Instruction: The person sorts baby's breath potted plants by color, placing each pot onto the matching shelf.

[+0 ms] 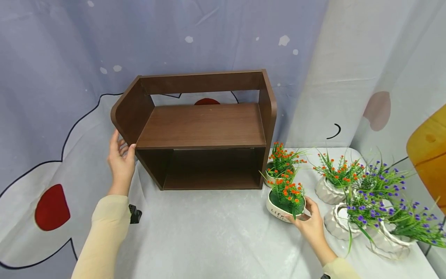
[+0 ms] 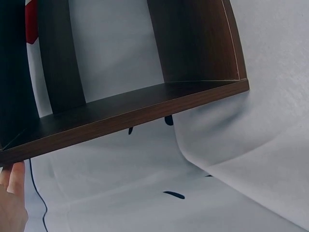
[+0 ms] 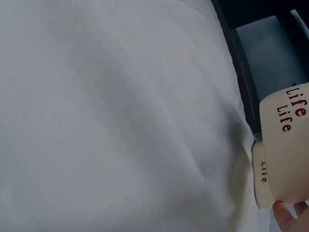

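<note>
A dark brown two-tier wooden shelf [image 1: 205,126] stands in the middle of the head view. My left hand [image 1: 121,166] touches its left side panel from outside, fingertips against the wood and thumb at the front edge; the left wrist view shows the fingers [image 2: 17,179] right at the panel. With thumb and fingers my right hand [image 1: 310,223] grips the right end of a cream oval pot [image 1: 278,211] lettered "Life", planted with orange flowers. A second such pot [image 1: 270,181] stands behind it, beside the shelf's right side. In the right wrist view, the gripped pot [image 3: 289,150] overlaps the second.
Several white ribbed pots [image 1: 339,224] with purple flowers [image 1: 374,211] or orange flowers [image 1: 343,170] stand close together at the table's right. The table [image 1: 209,232] has a pale cover. Behind the shelf hangs a patterned curtain [image 1: 223,38].
</note>
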`<move>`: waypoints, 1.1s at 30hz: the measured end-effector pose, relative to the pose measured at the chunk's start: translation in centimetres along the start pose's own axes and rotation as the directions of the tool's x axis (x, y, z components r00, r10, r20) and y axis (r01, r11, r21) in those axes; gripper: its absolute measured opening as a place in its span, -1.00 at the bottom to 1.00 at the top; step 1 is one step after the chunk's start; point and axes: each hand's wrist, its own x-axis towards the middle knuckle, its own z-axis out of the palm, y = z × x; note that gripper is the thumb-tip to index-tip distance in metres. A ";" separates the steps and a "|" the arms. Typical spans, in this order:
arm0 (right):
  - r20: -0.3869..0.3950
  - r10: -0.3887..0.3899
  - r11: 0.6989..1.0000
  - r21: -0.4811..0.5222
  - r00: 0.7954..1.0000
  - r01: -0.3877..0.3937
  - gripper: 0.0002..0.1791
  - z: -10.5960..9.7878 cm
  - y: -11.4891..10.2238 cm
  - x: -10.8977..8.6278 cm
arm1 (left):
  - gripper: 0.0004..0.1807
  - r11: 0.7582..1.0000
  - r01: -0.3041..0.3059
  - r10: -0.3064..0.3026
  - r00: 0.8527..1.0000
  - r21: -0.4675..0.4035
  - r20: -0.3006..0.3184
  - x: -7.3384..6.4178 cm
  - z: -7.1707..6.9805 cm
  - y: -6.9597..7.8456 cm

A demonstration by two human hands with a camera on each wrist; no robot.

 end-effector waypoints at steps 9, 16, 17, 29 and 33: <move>0.066 -0.060 0.996 -0.057 0.996 0.064 -0.05 1.2 -2.0 -0.5 | -0.34 1.000 -0.010 0.010 1.000 -0.002 0.003 0.0 0.0 -0.2; 0.106 -0.110 0.992 -0.056 0.988 0.116 -0.04 2.8 -2.9 -0.7 | -0.35 1.000 -0.007 0.007 1.000 0.016 -0.001 0.0 0.0 -0.2; 0.109 -0.116 0.991 -0.054 0.987 0.122 -0.05 3.0 -3.0 -0.7 | -0.35 1.000 -0.009 0.009 1.000 0.018 0.000 0.0 0.0 -0.2; 0.185 -0.151 0.989 0.023 0.971 0.149 -0.05 6.3 -3.6 -0.3 | -0.35 1.000 -0.015 0.015 1.000 0.020 -0.014 -0.1 0.3 -0.3; 0.206 -0.164 0.986 0.047 0.965 0.158 -0.05 7.4 -3.7 -0.2 | -0.35 1.000 -0.013 0.013 1.000 0.021 -0.015 -0.1 0.3 -0.3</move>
